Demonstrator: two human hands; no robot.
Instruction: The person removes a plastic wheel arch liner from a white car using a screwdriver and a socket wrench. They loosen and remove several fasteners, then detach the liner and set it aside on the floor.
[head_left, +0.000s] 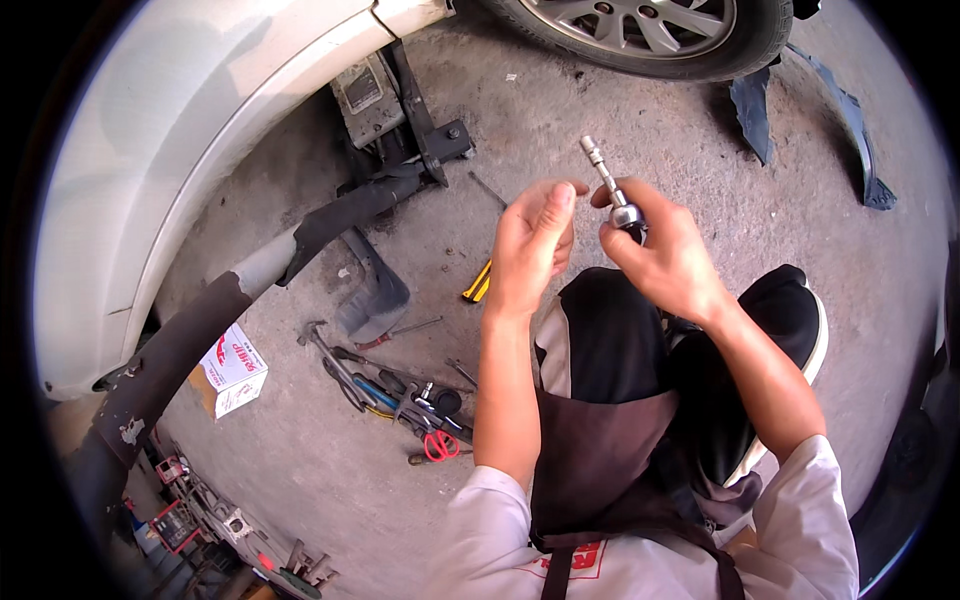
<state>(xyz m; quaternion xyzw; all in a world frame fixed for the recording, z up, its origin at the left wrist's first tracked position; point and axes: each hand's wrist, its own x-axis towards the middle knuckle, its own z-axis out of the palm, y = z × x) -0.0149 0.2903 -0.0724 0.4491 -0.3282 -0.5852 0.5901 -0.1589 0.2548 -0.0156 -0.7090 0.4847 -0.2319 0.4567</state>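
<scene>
My right hand point(660, 235) is closed around a ratchet wrench point(627, 216) with a round chromed head. A slim metal extension with a socket point(591, 150) at its end points up and away from it. Most of the ratchet's handle is hidden in my palm. Beside it, to the left, my left hand point(535, 240) is raised with the thumb up and the fingers loosely curved. I see nothing held in it, and its fingertips are close to the extension but apart from it.
At left, a floor jack point(372, 110) with a long sleeved handle point(330, 225) reaches beside a white car body point(190, 130). A wheel point(650, 35) lies top right, near dark plastic pieces point(850, 115). A yellow-black screwdriver point(478, 283), tool pile point(400, 395) and white box point(238, 368) lie on concrete.
</scene>
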